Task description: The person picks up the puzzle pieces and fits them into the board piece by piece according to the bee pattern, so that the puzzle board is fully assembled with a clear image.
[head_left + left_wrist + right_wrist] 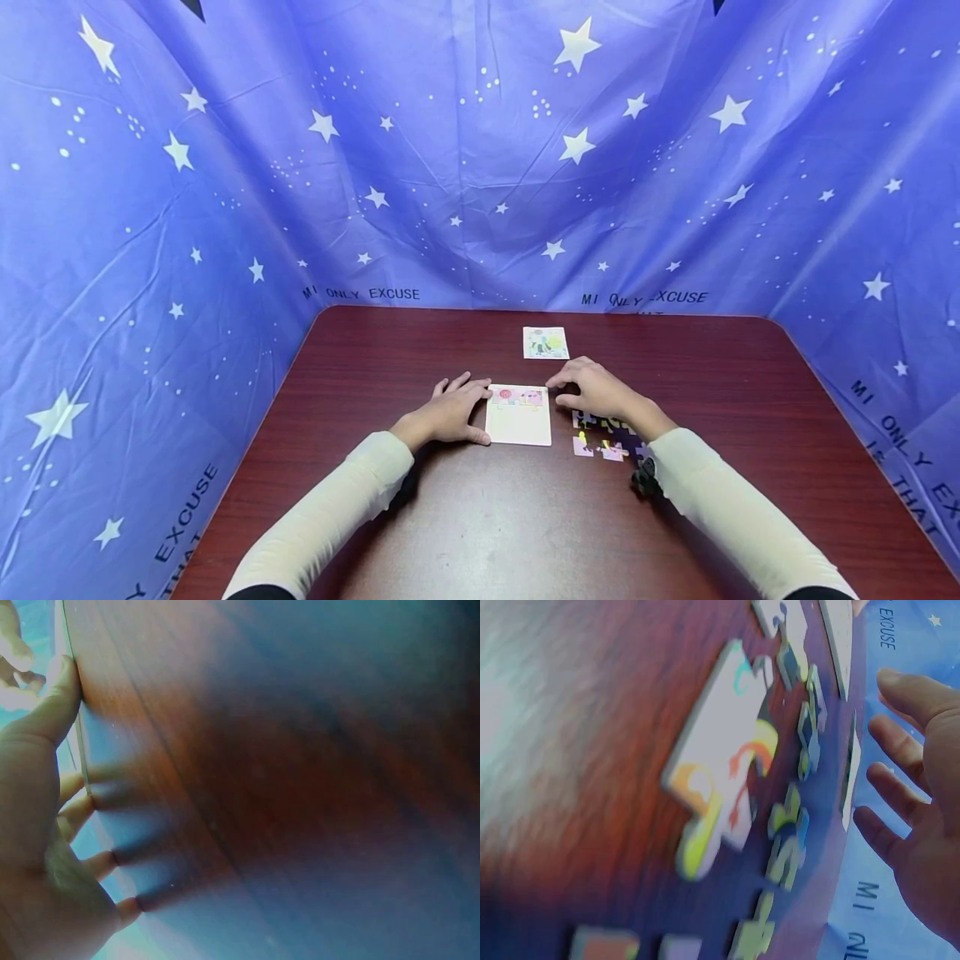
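Note:
A white square puzzle board (519,427) lies flat on the table, with a pink printed strip of joined puzzle pieces (517,397) along its far side. My left hand (452,412) rests at the board's left edge, thumb and fingers spread. Over by the far right corner hovers my right hand (596,390), its fingers loosely bent; the right wrist view shows nothing between thumb and fingers (892,742). Several loose jigsaw pieces (612,451) lie on the table to the right, partly hidden under the right forearm. One pale piece with orange and yellow print (712,735) looms large in the right wrist view.
A small square picture card (546,353) lies beyond the board. The dark red wooden table (405,350) has a purple star-printed curtain (480,167) around its back and sides. A fuzzy black object (644,478) shows beneath the right wrist.

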Demonstrator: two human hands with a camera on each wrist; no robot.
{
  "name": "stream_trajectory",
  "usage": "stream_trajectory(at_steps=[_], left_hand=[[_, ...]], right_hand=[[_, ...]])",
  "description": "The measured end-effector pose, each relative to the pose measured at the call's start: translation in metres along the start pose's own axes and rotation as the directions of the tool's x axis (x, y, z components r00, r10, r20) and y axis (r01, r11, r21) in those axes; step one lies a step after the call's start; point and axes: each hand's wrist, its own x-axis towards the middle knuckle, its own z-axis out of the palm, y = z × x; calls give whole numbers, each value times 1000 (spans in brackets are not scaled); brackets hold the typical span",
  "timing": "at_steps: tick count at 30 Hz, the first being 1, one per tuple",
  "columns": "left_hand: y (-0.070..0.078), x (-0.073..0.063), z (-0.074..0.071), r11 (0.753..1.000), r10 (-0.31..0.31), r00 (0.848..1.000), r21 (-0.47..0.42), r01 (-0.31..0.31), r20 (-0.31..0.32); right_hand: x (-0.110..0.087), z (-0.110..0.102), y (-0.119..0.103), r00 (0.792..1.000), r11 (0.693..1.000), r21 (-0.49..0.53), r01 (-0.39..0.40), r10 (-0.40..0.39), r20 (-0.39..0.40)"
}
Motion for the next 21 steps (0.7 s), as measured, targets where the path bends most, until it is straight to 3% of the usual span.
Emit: stream_trajectory(at_steps=[21], left_hand=[[1, -2, 1, 1000, 0, 1000, -5, 0, -6]], right_hand=[[-42, -11, 16, 999, 1000, -4, -6, 6, 42]])
